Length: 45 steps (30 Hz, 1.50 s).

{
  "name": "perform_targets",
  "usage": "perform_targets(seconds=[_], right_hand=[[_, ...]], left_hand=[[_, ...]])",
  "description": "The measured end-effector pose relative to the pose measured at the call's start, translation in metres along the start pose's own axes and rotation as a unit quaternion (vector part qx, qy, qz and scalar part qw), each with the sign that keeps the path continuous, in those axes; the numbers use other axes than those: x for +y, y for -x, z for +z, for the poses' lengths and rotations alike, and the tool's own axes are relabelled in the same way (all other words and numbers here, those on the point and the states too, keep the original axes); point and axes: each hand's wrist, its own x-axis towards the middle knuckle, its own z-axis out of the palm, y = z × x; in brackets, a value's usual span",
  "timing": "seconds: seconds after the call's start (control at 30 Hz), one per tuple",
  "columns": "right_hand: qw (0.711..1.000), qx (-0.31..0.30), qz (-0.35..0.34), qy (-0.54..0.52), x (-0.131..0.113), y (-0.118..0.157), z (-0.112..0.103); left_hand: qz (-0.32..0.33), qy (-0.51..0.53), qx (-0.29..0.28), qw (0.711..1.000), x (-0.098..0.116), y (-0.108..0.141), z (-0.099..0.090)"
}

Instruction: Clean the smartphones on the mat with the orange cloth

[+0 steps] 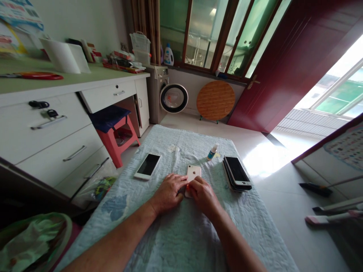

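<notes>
A pink phone point(194, 171) lies back up on the cloth-covered table, its lower part partly hidden by my hands. My left hand point(169, 190) rests at its left edge, fingers reaching onto it and thumb bent near the cloth. Over the phone's lower part, my right hand point(202, 192) is closed, its fingertips pinched round something small and reddish that I cannot make out. A white phone point(148, 166) lies screen up to the left. Behind and to the right stands a small spray bottle point(211, 152). Stacked phones point(237, 172) sit at the right.
The blue quilted cloth point(176, 141) covers the table. A red stool point(115, 143) stands beyond its left edge, near a white desk point(113, 90). At the lower left is a bin point(69, 230). A broom point(316, 189) lies at the right.
</notes>
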Motion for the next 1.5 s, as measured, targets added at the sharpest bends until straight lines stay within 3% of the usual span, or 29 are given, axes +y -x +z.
perform_targets(seconds=[0.2,0.37,0.7,1.0,1.13,1.37,1.5], right_hand=[[0.994,0.066,0.08,0.036,0.025,-0.006,-0.006],[0.993,0.057,0.096,0.04,0.035,0.001,-0.013],[0.999,-0.036,0.012,0.028,0.003,0.009,-0.009],[0.995,-0.084,0.041,0.019,0.017,0.014,-0.034],[0.995,-0.089,0.042,0.024,0.012,0.015,-0.032],[0.998,-0.049,0.01,0.024,-0.009,0.012,-0.007],[0.998,-0.057,0.003,0.019,-0.01,0.012,-0.009]], left_hand=[[0.006,-0.005,0.004,1.0,0.002,0.002,-0.002],[0.003,-0.004,0.005,1.0,0.001,0.001,-0.001],[0.02,-0.007,0.017,1.0,-0.004,0.001,0.004],[0.011,-0.018,0.0,1.0,-0.001,0.001,0.0],[0.014,-0.022,0.001,1.0,-0.002,0.001,0.002],[0.018,-0.019,0.0,1.0,-0.003,0.0,0.004],[0.014,-0.018,0.001,1.0,-0.002,0.0,0.002]])
